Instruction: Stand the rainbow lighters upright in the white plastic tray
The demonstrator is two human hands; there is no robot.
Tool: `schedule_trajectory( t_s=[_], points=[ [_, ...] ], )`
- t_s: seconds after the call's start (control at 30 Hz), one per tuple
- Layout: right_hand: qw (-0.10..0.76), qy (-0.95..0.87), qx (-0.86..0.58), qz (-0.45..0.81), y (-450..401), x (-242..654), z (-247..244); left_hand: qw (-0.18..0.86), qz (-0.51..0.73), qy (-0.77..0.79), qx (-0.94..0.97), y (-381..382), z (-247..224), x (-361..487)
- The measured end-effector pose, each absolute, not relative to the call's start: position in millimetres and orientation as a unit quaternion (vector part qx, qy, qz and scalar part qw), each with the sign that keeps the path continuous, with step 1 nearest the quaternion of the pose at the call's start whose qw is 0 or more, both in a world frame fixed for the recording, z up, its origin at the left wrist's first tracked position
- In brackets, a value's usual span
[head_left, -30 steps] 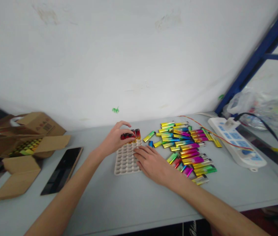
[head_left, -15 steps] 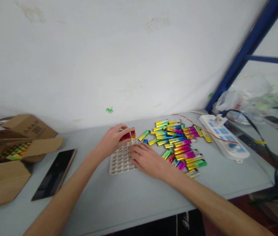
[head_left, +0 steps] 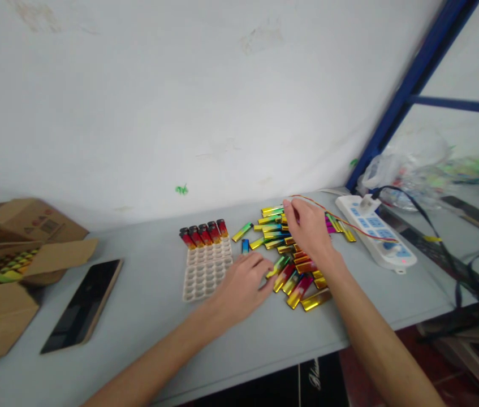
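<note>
A white tray (head_left: 194, 274) with rows of round holes lies on the table; several red lighters with black tops (head_left: 205, 234) stand in its back row. To its right is a loose pile of shiny coloured lighters (head_left: 300, 288). My left hand (head_left: 245, 282) is at the pile's left edge, fingers bent and apart, near a yellow-green lighter; nothing can be made out in it. My right hand (head_left: 309, 229) is over the back of the pile, its fingers curled down; what they hold, if anything, is hidden.
A dark phone (head_left: 83, 305) lies on the left of the table (head_left: 146, 333), beside an open cardboard box (head_left: 63, 257). On the right are a white power strip (head_left: 377, 232) with cables, clear plastic bags (head_left: 392, 172) and a blue metal frame (head_left: 406, 96). A wall rises behind.
Both hands have moved right, off the tray to the pile of lighters. The red lighters in the tray's back row are now uncovered. Several lighters in the pile's front part lie differently.
</note>
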State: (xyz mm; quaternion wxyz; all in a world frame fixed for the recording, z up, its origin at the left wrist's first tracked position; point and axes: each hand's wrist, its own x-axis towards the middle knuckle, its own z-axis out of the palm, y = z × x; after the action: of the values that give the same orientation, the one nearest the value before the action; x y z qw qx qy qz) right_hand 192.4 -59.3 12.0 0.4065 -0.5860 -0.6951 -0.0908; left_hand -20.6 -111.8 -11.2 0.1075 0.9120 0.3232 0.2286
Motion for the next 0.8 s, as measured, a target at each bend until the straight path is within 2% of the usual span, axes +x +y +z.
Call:
schedule_trajectory(
  t_s=[0.13,0.3,0.6,0.7,0.8],
  points=[
    [0.394,-0.702,-0.587,-0.087,-56.1,189.7,5.4,0.071,0.164,0.339,0.924,-113.7,-22.3,-1.3],
    [0.390,-0.714,-0.576,-0.079,-55.0,185.8,2.9,0.041,0.112,0.349,0.930,-115.0,-14.7,8.5],
    [0.395,-0.707,-0.580,-0.089,-56.7,186.0,4.9,-0.010,0.067,0.351,0.934,-117.0,-22.8,28.0],
    [0.393,-0.700,-0.589,-0.097,-58.8,184.7,6.5,0.021,0.088,0.345,0.934,-115.1,-20.7,24.4],
    [0.397,-0.688,-0.598,-0.105,-60.3,184.2,7.8,0.129,0.158,0.345,0.916,-111.6,-9.3,7.1]
  ],
)
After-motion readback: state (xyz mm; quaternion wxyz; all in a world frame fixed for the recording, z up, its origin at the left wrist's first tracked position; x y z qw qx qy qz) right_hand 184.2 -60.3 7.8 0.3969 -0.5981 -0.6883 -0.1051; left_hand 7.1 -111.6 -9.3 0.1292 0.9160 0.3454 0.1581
